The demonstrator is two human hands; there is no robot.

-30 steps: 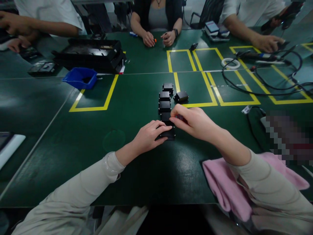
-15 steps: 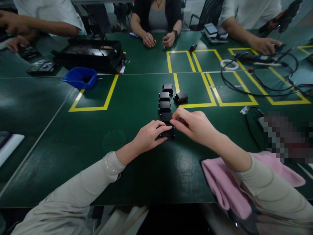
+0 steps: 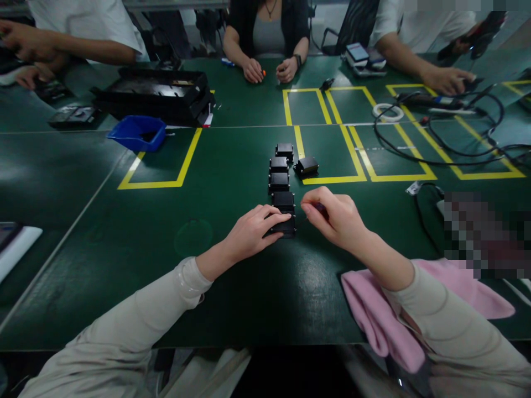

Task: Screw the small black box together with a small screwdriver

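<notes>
Several small black boxes with screws at their ends stand in a column on the green table. My left hand (image 3: 256,228) grips the nearest black box (image 3: 286,225), thumb on its near side and fingers across its top. Just beyond it, and touching or almost touching, is another black box (image 3: 283,199). To the right of the near box my right hand (image 3: 334,216) is raised with thumb and forefinger pinched together; whatever may be inside is too small and dark to name. One more black box (image 3: 307,166) sits askew to the right of the column.
A blue bin (image 3: 136,132) and stacked black trays (image 3: 157,94) are at the back left. Black cables (image 3: 440,157) coil at the right. A pink cloth (image 3: 373,309) lies under my right forearm. Yellow tape (image 3: 336,179) marks the table. Across it, co-workers' hands (image 3: 269,71) rest.
My right hand has drawn back to the right, away from the near boxes, still pinched. My left hand has stayed on the nearest box.
</notes>
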